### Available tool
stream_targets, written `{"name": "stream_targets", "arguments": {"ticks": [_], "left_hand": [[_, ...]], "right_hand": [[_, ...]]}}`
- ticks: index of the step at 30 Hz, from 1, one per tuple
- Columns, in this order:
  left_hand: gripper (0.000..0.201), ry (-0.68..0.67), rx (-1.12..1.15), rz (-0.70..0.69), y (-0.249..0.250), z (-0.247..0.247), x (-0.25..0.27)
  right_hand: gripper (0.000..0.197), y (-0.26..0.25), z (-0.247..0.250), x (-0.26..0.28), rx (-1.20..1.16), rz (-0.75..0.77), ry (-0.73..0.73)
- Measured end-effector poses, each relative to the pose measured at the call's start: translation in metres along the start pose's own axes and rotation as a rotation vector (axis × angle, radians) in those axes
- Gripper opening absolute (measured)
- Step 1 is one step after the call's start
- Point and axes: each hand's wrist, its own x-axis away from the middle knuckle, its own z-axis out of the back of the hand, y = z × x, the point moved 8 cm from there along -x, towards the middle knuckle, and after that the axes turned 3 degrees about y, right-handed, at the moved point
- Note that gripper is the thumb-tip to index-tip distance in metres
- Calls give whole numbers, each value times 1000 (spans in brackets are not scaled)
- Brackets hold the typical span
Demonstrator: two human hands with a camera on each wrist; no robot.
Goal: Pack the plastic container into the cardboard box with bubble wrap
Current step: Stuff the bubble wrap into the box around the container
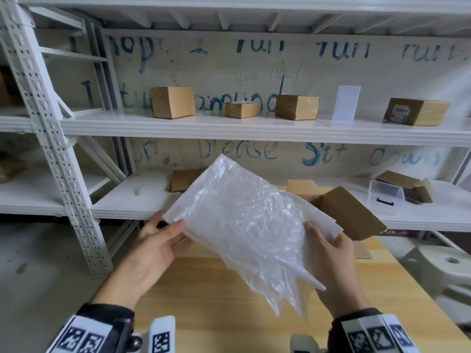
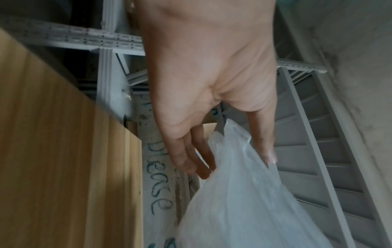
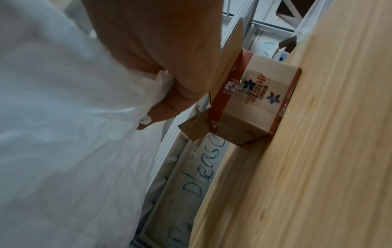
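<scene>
Low in the head view, both hands hold a bubble wrap sheet (image 1: 244,225) up over the wooden table (image 1: 204,301). The left hand (image 1: 153,245) pinches the sheet's left corner, thumb on top and fingers beneath. The right hand (image 1: 328,256) grips the right edge the same way, its thumb pressing the plastic. Held by two edges, the sheet hangs spread and slack, likely so it can be opened flat before wrapping.

Behind it at centre right, the open cardboard box (image 1: 349,212) stands on the table's far end, flaps up, ready to receive the load. The right wrist view shows printed tape and star-shaped marks on its side; the lettering is too blurred to read.

Further back at the right edge, the clear plastic container (image 1: 384,194) lies on the lower shelf (image 1: 127,200), not yet wrapped. Four closed boxes sit on the shelf above. Blue handwriting on the back wall reads "Please Sit".
</scene>
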Motion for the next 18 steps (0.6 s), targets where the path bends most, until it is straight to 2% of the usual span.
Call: {"name": "stream_targets", "arguments": {"ticks": [2, 5, 7, 9, 11, 14, 18], "left_hand": [[105, -75, 25, 15, -4, -9, 2], [82, -164, -23, 62, -13, -25, 10], [79, -210, -80, 95, -19, -33, 16], [78, -211, -143, 78, -21, -36, 18], [69, -190, -113, 37, -18, -37, 17], [77, -233, -51, 78, -17, -41, 21], [81, -327, -147, 105, -21, -50, 31]], "right_hand": [[18, 1, -6, 5, 17, -11, -12], [20, -3, -22, 13, 38, 29, -105], [20, -6, -32, 19, 43, 60, -194], [18, -7, -36, 21, 48, 70, -227], [14, -7, -35, 21, 51, 77, -220], [12, -6, -32, 19, 57, 82, -183], [13, -4, -31, 18, 35, 85, -174]]}}
